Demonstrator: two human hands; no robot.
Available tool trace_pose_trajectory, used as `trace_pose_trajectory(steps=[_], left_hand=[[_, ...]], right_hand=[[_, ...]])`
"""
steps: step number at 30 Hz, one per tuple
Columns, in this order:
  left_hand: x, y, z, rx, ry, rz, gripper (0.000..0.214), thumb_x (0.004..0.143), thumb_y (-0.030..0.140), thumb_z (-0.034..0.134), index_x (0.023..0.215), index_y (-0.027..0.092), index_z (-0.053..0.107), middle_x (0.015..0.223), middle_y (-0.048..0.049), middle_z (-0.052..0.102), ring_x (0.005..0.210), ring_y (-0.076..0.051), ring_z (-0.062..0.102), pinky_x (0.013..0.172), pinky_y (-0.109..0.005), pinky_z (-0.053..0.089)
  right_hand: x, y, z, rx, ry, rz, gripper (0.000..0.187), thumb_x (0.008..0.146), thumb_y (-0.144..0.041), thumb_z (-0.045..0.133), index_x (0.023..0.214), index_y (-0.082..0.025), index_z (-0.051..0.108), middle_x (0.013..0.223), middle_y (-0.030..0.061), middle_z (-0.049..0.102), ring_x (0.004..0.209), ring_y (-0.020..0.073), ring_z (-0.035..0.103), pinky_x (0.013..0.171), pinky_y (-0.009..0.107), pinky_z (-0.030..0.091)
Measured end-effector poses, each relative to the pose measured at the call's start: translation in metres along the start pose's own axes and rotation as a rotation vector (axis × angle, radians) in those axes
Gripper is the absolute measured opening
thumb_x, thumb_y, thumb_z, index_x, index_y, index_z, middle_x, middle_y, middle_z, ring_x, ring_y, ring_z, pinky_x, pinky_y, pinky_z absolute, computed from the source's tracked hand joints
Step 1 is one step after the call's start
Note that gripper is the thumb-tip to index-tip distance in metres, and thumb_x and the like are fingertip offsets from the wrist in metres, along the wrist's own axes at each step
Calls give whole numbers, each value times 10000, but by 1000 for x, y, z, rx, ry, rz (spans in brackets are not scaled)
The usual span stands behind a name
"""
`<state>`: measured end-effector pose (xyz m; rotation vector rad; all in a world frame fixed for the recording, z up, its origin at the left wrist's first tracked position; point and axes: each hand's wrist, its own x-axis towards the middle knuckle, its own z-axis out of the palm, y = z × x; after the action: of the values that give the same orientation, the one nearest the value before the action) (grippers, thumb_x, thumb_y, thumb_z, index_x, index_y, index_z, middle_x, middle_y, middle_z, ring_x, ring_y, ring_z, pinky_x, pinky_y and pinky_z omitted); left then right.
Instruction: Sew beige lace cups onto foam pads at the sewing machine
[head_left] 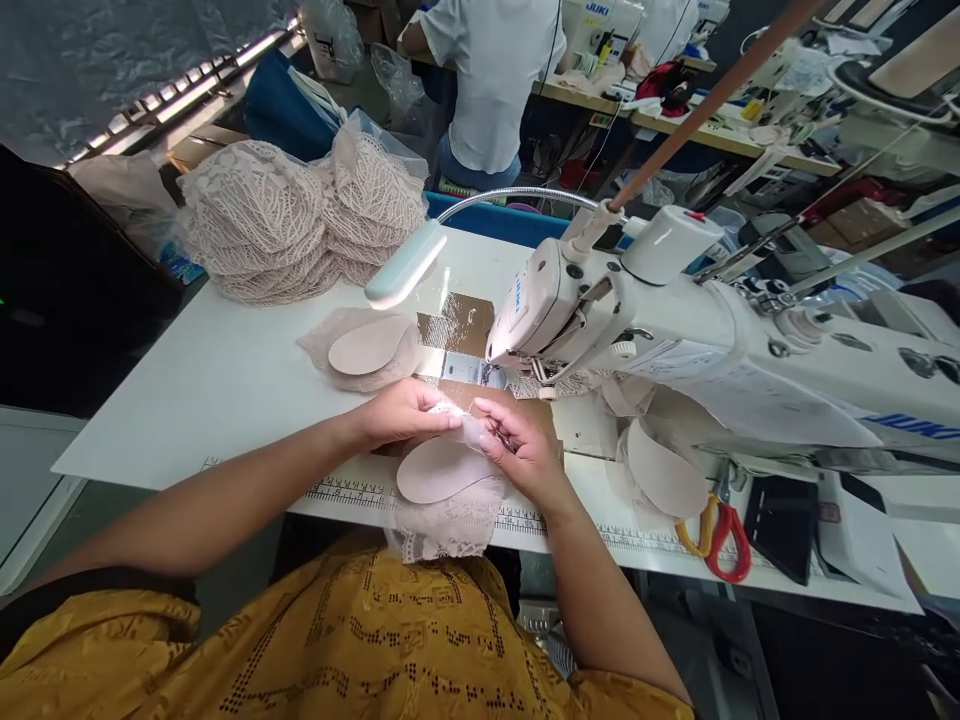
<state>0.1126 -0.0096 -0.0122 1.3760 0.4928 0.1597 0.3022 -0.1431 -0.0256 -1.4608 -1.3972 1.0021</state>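
Note:
My left hand (416, 412) is closed, thumb and fingers pinching the edge of a pale lace-and-mesh fabric piece (450, 525). The rest of that piece hangs over the table's front edge, and a smooth beige bra cup (442, 470) lies on it. My right hand (521, 445) is closed on the same fabric's upper edge, close to the left fingertips. Something small, dark and shiny shows among the right fingers; its kind cannot be made out. Both hands are just in front of the sewing machine's needle area (499, 370).
A JUKI sewing machine (660, 310) fills the right side, with a lamp (405, 265) above the table (180, 400). Lace stacks (255, 220) stand back left. Another cup on mesh (367, 345) lies left, one (667, 470) right, near scissors (724, 535) and a phone (784, 520). A person (495, 80) sits ahead.

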Motion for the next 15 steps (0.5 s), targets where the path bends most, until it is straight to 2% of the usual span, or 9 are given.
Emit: trace_pose_trajectory(steps=[3, 5, 8, 15], left_hand=[[3, -6, 2, 98, 85, 91, 311, 812, 409, 705, 830, 100, 731, 738, -55, 674, 640, -131, 580, 563, -230, 448], [4, -9, 3, 123, 101, 127, 297, 834, 396, 685, 900, 112, 745, 860, -83, 719, 744, -165, 639, 654, -255, 500], [4, -11, 5, 143, 107, 147, 295, 856, 387, 664, 935, 117, 750, 925, -98, 738, 815, -192, 669, 723, -285, 531], [7, -16, 1, 203, 21, 160, 323, 866, 388, 654, 1030, 127, 750, 985, -113, 744, 888, -220, 688, 776, -302, 537]], right_hand=[[2, 0, -6, -13, 16, 24, 528, 889, -547, 535, 1303, -219, 554, 1073, 81, 659, 947, 213, 635, 805, 348, 529], [2, 0, -12, -46, 57, 33, 455, 921, -548, 469, 1206, -217, 594, 990, 66, 663, 874, 199, 633, 761, 333, 522], [2, -3, -17, -83, 78, 39, 342, 920, -481, 510, 1110, -221, 623, 971, 48, 661, 864, 183, 622, 766, 314, 504], [9, -11, -13, -159, -74, 10, 238, 888, -382, 583, 1044, -214, 649, 949, 39, 684, 843, 177, 621, 733, 300, 485]])
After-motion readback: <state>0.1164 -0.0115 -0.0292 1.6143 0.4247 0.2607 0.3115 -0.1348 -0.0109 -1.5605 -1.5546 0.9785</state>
